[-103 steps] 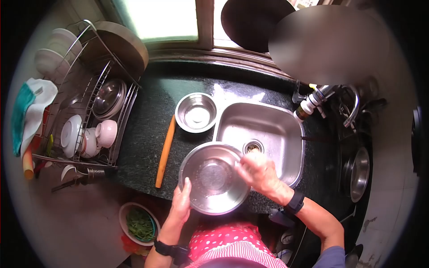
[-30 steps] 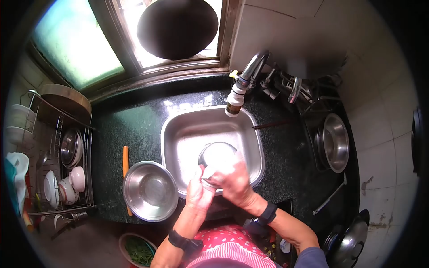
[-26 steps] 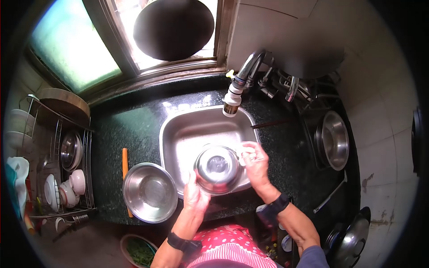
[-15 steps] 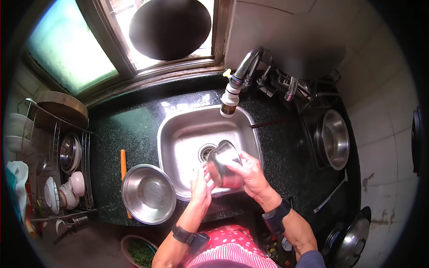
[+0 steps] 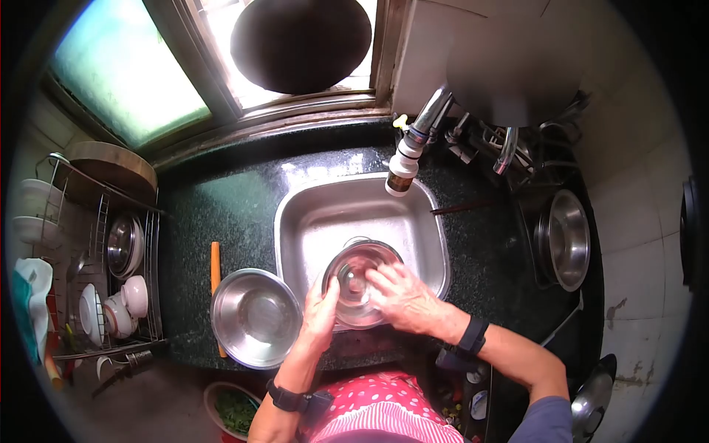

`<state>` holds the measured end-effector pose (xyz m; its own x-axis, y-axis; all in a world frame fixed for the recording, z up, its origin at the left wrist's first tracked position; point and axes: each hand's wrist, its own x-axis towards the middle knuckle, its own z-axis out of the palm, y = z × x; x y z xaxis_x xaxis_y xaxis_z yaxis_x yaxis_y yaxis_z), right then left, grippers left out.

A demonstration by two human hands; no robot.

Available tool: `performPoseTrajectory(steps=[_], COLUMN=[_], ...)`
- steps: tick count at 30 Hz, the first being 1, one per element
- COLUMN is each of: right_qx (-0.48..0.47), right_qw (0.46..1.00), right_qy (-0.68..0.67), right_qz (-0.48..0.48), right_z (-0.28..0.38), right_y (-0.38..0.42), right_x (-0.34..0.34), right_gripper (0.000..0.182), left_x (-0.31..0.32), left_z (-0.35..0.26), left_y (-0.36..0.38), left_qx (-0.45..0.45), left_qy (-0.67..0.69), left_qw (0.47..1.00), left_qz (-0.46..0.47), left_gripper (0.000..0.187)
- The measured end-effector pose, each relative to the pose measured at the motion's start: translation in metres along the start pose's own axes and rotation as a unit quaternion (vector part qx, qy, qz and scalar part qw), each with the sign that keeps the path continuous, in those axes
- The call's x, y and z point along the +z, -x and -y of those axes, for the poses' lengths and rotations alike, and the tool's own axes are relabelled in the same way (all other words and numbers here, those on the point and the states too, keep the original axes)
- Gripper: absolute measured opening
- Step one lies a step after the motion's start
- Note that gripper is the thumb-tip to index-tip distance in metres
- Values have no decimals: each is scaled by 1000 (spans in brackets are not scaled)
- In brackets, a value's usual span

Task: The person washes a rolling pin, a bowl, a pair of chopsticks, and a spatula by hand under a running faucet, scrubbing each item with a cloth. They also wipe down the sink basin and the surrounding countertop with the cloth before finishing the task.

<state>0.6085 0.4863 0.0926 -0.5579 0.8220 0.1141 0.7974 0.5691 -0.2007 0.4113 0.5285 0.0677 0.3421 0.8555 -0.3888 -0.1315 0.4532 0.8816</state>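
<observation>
The left hand (image 5: pixel 319 314) clamps the steel bowl's (image 5: pixel 358 284) left rim; the right hand (image 5: pixel 406 299), fingers loosely bent, reaches inside. Open sink (image 5: pixel 354 210) lies above.

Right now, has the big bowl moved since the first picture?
Yes. The big bowl has moved left, measured against the sink, and now overlaps the orange stick.

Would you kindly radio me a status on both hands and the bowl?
Left hand gripping small bowl's side; right hand at its inside. Bowl over sink, open side up. Large bowl close by, left.
</observation>
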Motion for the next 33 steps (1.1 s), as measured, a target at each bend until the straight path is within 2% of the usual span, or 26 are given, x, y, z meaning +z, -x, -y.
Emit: performPoseTrajectory(steps=[2,4,6,7,9,11,12,13,15,16,18,19,23,27,28,29,30,31,32,33], right_qx=[-57,-91,23,23,92,26,3,7,82,83,189,243,284,247,244,260,267,228,206,240], right_qw=[990,987,978,978,940,969,981,981,971,971,937,924,892,950,951,946,939,939,942,904], right_qy=[108,86,-43,-43,-143,-102,-69,-68,-70,-73,-57,-50,-46,-16,-21,-76,-133,-166,-182,-295], right_qz=[-72,-99,-202,-202,-295,-223,-183,-184,-212,-211,-289,-292,-348,-189,-188,-179,-169,-196,-191,-196], right_z=[-14,-26,-22,-22,-22,-12,-9,-10,-14,-14,-13,-4,21,40,45,50,55,57,57,56], right_y=[-9,-15,-22,-29,-40,-50,-52,-49,-43,-37,-24,-21,-18,-4,-3,-7,-14,-18,-22,-24], right_x=[-4,-8,-18,-22,-25,-22,-23,-22,-13,-10,-4,3,11,18,17,10,6,7,5,0], right_gripper=[31,28,26,26,31,41,47,47,45,45,41,42,39,32,32,29,27,23,23,21], left_x=[-3,0,-4,-2,3,13,16,17,19,17,17,20,31,39,46,52,47,52,46,44], left_z=[1,-7,-8,-9,-7,-4,-3,-1,0,-2,-8,-8,16,10,4,-2,14,19,19,18], left_y=[-3,2,3,5,6,8,9,10,12,13,12,10,8,2,2,4,-5,-10,-10,-13], left_qx=[-24,-38,-62,-56,-30,37,35,51,97,94,68,79,95,90,38,-11,33,18,12,28], left_qy=[-18,26,17,-2,-36,-83,-83,-63,-18,-19,10,16,90,108,142,177,198,275,208,186], left_qw=[999,998,997,998,998,993,993,995,995,995,996,994,983,978,977,970,975,954,974,977], left_qz=[33,44,50,27,42,75,79,58,22,21,-56,-69,-128,-153,-157,-165,-96,-116,-95,-101], left_gripper=[41,41,41,42,44,55,55,56,56,56,50,46,44,40,37,35,37,34,32,31])
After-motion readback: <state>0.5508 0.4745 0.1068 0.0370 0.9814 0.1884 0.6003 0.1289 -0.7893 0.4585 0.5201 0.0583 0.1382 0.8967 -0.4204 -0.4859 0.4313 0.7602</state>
